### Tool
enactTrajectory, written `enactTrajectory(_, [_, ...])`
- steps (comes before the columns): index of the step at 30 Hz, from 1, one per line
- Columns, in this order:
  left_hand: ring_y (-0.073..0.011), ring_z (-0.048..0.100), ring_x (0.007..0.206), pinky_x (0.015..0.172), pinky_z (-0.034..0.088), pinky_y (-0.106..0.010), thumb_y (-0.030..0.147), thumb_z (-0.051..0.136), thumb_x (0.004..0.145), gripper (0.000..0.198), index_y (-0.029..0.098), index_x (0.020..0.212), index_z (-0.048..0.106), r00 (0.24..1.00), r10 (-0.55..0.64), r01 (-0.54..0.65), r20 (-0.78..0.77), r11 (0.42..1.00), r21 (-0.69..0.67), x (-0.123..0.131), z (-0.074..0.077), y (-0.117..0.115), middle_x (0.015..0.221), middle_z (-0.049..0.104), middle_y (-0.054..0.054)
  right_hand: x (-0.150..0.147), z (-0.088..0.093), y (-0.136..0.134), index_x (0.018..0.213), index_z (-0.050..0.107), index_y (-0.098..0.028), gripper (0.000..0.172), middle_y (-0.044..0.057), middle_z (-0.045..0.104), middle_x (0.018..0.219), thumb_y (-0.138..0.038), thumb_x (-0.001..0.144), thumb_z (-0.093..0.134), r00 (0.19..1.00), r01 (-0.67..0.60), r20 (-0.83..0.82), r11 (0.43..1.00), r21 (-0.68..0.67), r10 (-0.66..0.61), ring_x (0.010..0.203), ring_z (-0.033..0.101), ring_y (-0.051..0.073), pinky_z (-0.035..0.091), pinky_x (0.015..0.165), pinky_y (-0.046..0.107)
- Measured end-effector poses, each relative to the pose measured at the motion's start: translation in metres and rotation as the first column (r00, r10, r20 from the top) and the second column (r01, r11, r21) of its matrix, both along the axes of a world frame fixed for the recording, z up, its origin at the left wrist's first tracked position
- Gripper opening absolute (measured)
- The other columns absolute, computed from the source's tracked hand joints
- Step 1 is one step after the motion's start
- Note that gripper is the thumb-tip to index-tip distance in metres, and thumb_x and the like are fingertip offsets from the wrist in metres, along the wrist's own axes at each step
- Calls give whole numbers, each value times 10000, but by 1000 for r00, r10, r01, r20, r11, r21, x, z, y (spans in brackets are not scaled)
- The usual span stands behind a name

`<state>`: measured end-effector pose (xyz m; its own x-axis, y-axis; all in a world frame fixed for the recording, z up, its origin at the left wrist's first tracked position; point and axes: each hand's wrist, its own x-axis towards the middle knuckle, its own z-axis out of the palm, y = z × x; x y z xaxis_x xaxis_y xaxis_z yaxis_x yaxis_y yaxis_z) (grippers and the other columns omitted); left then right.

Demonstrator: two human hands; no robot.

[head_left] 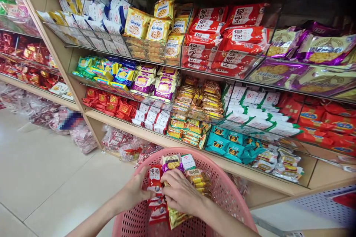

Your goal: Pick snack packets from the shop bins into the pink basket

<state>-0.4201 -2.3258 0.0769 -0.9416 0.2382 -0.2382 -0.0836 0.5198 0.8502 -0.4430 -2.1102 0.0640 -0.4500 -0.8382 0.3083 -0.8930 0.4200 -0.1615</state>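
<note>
My left hand point(135, 189) is closed on a red biscuit packet point(155, 178), thumb across its front and fingers along its left edge. This packet tops a row of red packets point(158, 209) inside a pink perforated basket point(126, 213). Just to the right, my right hand point(182, 192) has its fingers curled down between the red row and the packets beside it; its fingertips are partly hidden. Under and around that hand lie a purple-and-cream cookie packet point(172, 163), a white-and-green packet point(188, 162), brown-gold packets point(198, 181) and yellow packets point(176, 217).
Glass-fronted shelves of snacks rise behind the basket, with red packets point(244, 37), cookie packets point(136, 24) and teal packets point(218, 142). Plastic bags of goods point(115, 137) lie beneath the lowest shelf. Tiled floor point(50, 177) stretches left.
</note>
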Motion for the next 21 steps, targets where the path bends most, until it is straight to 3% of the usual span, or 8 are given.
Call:
enactTrajectory(7, [-124, 540, 679, 640, 471, -283, 272, 602, 671, 614, 197, 1251, 416, 999, -47, 47, -6, 997, 55, 1, -5, -3, 977, 637, -16, 2, 0, 2, 795, 554, -184, 50, 44, 547, 1026, -181, 813, 507, 998, 41, -51, 999, 14, -40, 1031, 440, 190, 349, 920, 380])
enactTrajectory(15, [-98, 512, 668, 604, 445, -258, 246, 571, 667, 621, 216, 1261, 393, 999, -35, 32, 38, 996, 84, 1, 0, -3, 1058, 610, -16, -1, 3, -5, 793, 556, -184, 62, 52, 541, 1068, -228, 806, 515, 999, 25, -48, 997, 70, -22, 1103, 431, 203, 303, 997, 395])
enactTrajectory(21, [-109, 499, 632, 559, 412, -254, 286, 583, 675, 567, 183, 1216, 450, 999, -29, 27, 30, 999, 45, 0, -4, -5, 852, 586, 12, -6, 6, -9, 818, 553, -179, 109, 53, 551, 1071, -259, 838, 481, 998, 24, -63, 994, 105, -18, 1106, 433, 195, 302, 1002, 372])
